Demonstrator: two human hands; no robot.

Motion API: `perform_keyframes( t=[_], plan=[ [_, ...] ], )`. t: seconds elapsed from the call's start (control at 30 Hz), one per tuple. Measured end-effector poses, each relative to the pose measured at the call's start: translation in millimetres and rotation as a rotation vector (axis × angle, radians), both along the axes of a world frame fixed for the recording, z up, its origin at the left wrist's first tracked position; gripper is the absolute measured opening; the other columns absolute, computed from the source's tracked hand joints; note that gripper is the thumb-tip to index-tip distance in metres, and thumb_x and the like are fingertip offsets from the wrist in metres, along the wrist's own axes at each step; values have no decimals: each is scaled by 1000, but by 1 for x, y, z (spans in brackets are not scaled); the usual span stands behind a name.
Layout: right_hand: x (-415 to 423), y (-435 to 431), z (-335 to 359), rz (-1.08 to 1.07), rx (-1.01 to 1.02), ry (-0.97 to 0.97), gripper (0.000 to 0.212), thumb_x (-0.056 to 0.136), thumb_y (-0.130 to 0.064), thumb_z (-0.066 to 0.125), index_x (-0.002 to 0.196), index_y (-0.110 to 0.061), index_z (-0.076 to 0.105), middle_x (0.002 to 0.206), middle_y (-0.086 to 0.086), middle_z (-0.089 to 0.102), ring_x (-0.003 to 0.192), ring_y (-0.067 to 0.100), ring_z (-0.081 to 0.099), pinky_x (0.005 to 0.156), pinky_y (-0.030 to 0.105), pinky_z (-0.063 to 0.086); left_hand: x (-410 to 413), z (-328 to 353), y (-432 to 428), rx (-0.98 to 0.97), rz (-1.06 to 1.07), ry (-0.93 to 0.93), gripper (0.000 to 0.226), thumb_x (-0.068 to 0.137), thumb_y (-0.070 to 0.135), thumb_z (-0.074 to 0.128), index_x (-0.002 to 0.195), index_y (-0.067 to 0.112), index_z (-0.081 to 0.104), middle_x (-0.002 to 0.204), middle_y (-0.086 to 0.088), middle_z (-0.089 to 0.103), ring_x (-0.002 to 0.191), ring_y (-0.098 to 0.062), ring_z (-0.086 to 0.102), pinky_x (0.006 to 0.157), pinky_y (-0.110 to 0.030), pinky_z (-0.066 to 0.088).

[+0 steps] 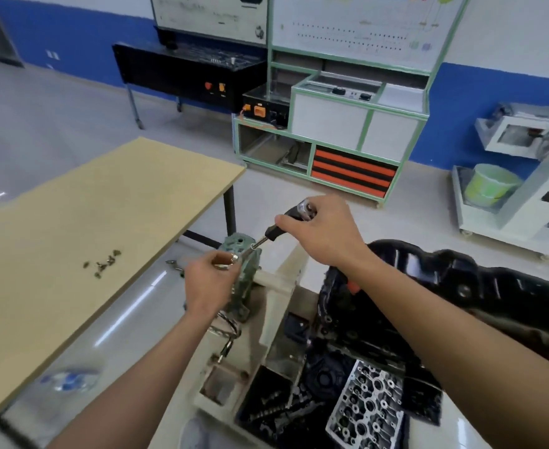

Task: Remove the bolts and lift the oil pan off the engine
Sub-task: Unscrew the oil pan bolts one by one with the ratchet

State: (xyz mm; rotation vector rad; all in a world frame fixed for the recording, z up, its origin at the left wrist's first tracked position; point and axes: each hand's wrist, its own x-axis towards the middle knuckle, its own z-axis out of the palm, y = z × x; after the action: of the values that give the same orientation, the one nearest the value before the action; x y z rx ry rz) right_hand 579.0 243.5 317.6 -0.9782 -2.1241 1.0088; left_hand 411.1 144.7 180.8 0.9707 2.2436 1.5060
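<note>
The black oil pan (480,286) sits on the upturned engine (347,345) at the right. My right hand (325,231) grips the black handle of a ratchet wrench (286,226), held up in the air left of the pan. Its metal shaft points down-left to my left hand (208,280), which pinches a shiny socket (226,262) at the shaft's tip. Both hands hover over a green gearbox (239,277) on the engine stand. Several removed bolts (103,262) lie in a small cluster on the tan table (72,222).
A tray of dark parts (276,413) and a cylinder head (367,406) lie below the engine. A green-framed training bench (341,131) stands behind. To its left is a black console (189,72), and a white cart (519,202) is at right. The floor holds a plastic bottle (67,380).
</note>
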Motion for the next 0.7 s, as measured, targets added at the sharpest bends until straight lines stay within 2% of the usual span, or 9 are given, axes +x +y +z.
perform_keyframes(
  t=[0.07,0.13,0.2,0.27,0.37,0.47,0.53,0.6,0.7],
  plan=[
    [-49,2,-14,11,-25,38,49,84,-28,74,51,-8,44,80,26,68,45,16,36,45,25,31,-56,-8,-8,-7,61,-22,9,83,22,84,83,22,75,77,13,71,69,0,66,61,-15,48],
    [-104,1,-31,25,-113,71,40,85,-32,74,72,5,65,85,24,69,55,26,50,51,27,40,-117,-19,-23,-29,134,-33,10,83,22,84,81,19,75,75,11,71,69,-2,65,62,-16,46],
    [-161,1,-48,56,-191,110,45,85,-31,74,79,12,60,85,28,65,55,26,46,50,25,40,-177,-34,-37,-60,194,-18,16,82,22,84,73,27,72,71,14,70,68,-4,66,62,-18,46],
    [-219,0,-65,89,-231,129,48,85,-29,74,77,15,56,67,28,53,49,16,34,45,19,30,-235,-57,-50,-115,240,-3,23,82,22,82,69,34,68,69,17,69,70,-7,68,64,-22,49],
    [-296,-4,-95,63,-351,145,42,86,-29,76,81,11,64,58,9,42,46,13,32,45,20,27,-310,-96,-70,-243,307,-31,2,86,19,79,86,20,79,80,2,75,81,-22,71,76,-34,54],
    [-351,-7,-134,-42,-563,121,34,85,-29,78,83,4,70,57,4,41,48,15,33,47,25,29,-363,-129,-80,-312,337,-67,8,87,15,77,93,10,80,71,0,71,75,-28,69,73,-34,52],
    [-377,-8,-158,-76,-669,85,35,85,-28,78,82,5,67,54,-1,34,45,13,29,48,26,27,-386,-148,-82,-338,335,-80,8,87,12,76,94,9,80,67,5,67,71,-27,67,70,-31,49],
    [-395,-9,-175,-95,-700,47,29,86,-28,77,77,-7,60,56,-2,31,47,14,27,51,27,27,-402,-165,-81,-383,311,-95,14,87,8,75,100,8,79,75,-1,69,77,-28,67,74,-31,50],
    [-412,-8,-193,-106,-722,21,37,85,-26,77,70,-15,46,59,1,28,50,16,25,53,29,24,-416,-186,-82,-427,302,-129,19,87,4,73,104,6,79,90,-11,75,88,-32,68,82,-34,53]
  ],
)
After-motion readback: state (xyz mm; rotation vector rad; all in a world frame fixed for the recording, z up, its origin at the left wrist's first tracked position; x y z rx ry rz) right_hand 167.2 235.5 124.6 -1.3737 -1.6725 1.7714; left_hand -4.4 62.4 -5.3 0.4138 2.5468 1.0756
